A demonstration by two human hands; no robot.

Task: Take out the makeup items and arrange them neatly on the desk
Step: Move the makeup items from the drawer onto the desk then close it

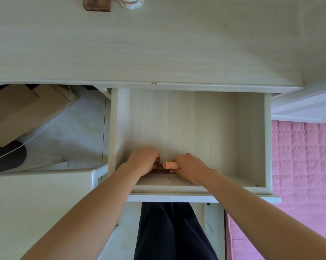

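Drawer [250,139] stands pulled out below the desk [158,49]. At its near wall, the right hand [191,168] grips a peach tube [171,165]; the left hand [142,161] curls over brown makeup items [159,165] there.

The drawer [192,128] sits open below the tabletop [158,45]. A box [96,3] and a jar [131,1] stand at the tabletop's far edge. The bed [304,156] lies right of the drawer.

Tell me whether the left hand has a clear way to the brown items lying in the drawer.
Probably yes: the left hand already rests on the brown items at the open drawer's near edge, with nothing between; the right hand grips a pink tube beside them.
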